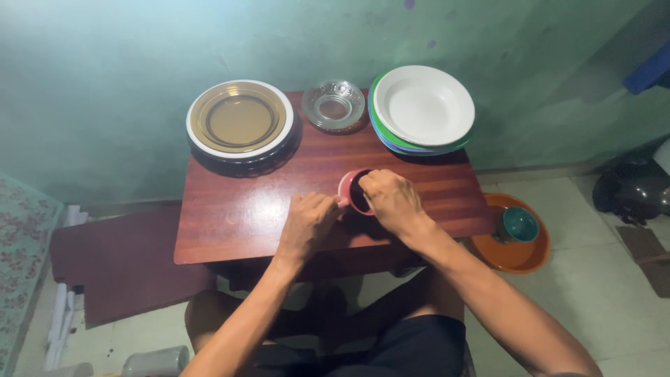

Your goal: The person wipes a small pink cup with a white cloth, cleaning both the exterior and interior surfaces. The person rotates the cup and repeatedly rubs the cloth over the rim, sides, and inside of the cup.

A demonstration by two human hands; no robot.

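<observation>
Head view, looking down on a small red-brown wooden counter point(237, 209) set against a green wall.

Pink cup point(353, 191): upright on the counter, right of centre, nearer the front edge than the back. Dark interior; contents cannot be made out.

Left hand point(307, 222): lies on the counter just left of the cup, fingers curled, fingertips touching the cup's left side near the handle. Whether it actually pinches the handle cannot be told.

Right hand point(392, 199): covers the cup's right rim, fingers bent and closed over the edge, thumb side toward the opening. It grips the cup by its rim.

Back edge of the counter, left to right:
- back-left corner: amber glass plate point(238, 116) on top of a white-rimmed plate, over a dark stack beneath;
- middle of the back edge: clear cut-glass bowl point(335, 105), close beside the amber plate;
- back-right corner: white deep plate point(423, 105) topping a stack with green and purple rims, overhanging the counter's edge.

All three are well apart from the cup.

Floor, right of the counter's front-right corner: orange round tray point(520, 255) carrying a teal cup point(520, 224).
</observation>
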